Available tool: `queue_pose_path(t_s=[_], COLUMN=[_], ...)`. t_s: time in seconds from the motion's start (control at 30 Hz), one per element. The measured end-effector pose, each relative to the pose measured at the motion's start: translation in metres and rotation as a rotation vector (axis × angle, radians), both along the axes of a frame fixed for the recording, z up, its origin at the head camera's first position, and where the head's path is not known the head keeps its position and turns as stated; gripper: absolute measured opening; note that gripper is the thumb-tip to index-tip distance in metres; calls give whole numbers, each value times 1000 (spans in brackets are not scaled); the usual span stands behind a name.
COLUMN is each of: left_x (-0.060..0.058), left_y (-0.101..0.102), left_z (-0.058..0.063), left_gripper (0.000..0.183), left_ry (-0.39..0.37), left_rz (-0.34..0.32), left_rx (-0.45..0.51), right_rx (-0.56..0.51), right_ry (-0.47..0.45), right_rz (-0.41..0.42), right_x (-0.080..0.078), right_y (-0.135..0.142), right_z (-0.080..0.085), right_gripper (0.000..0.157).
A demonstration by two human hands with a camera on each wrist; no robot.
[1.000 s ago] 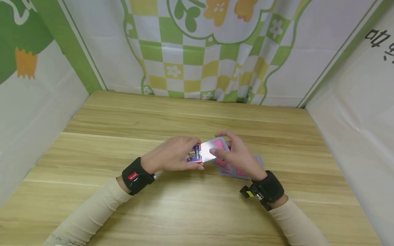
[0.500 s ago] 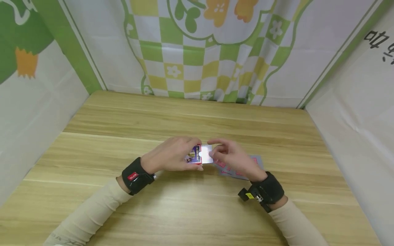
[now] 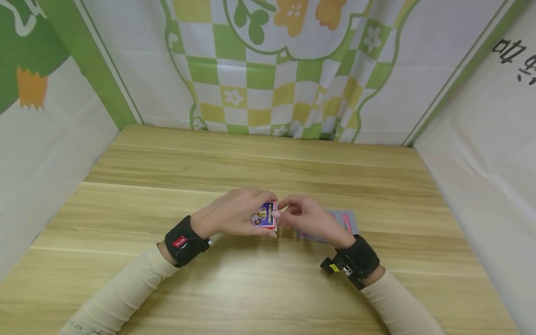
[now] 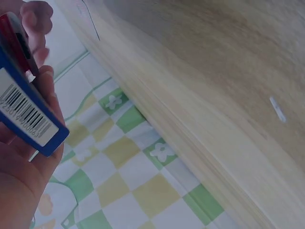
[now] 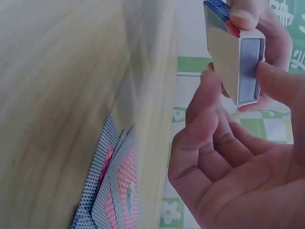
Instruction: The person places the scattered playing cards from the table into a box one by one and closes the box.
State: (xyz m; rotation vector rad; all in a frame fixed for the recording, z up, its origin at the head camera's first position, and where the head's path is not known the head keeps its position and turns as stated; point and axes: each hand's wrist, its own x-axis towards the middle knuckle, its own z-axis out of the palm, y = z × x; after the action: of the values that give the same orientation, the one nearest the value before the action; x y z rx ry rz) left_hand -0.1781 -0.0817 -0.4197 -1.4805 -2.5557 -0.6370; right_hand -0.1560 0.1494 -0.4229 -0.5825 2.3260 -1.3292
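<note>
In the head view my left hand [image 3: 236, 211] grips a small playing card box [image 3: 263, 215] from its left side, thumb below and fingers above. A barcode shows on the blue side of the box [image 4: 35, 121] in the left wrist view. My right hand [image 3: 311, 218] is at the mouth of the box, its thumb on one edge and its curled index finger on the opposite side. Through the mouth of the box [image 5: 250, 67] the pale edges of a card stack show, level with the rim. Loose red-backed playing cards [image 3: 348, 222] lie partly hidden beneath the right hand.
The wooden table [image 3: 251, 293] spreads around both hands. Behind it hangs a green and yellow checked curtain [image 3: 261, 74]. White cloth walls [image 3: 473, 158] rise on either side. A small white mark [image 4: 277, 109] shows on the tabletop.
The card that stuck out of the box has slid leftward into it under the right hand. That hand has moved left to the box's mouth; the left hand has kept its grip.
</note>
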Motion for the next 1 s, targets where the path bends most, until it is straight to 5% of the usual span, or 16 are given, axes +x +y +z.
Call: queue_pose_path(t_s=[0.17,0.3,0.47,0.63,1.0], left_x=[0,-1,0,0,-2], left_y=[-1,-2,-2,-2,-2], left_z=[2,1,0,-2,-4], left_gripper=[73,74,75,73,72], left_ry=[11,28,30,38,27], left_rz=[24,41,53,62,46], left_rx=[-5,-23,-50,-57,-56], right_rx=[77,305,556,559,496], right_ry=[62,212,276,308,357], right_rz=[-1,-36,-10,-4,-91], right_x=[-8,-18,-25,-27,-27], right_y=[10,34,53,53,48], right_z=[2,5,0,-9,-14], right_gripper=[34,25,44,55,51])
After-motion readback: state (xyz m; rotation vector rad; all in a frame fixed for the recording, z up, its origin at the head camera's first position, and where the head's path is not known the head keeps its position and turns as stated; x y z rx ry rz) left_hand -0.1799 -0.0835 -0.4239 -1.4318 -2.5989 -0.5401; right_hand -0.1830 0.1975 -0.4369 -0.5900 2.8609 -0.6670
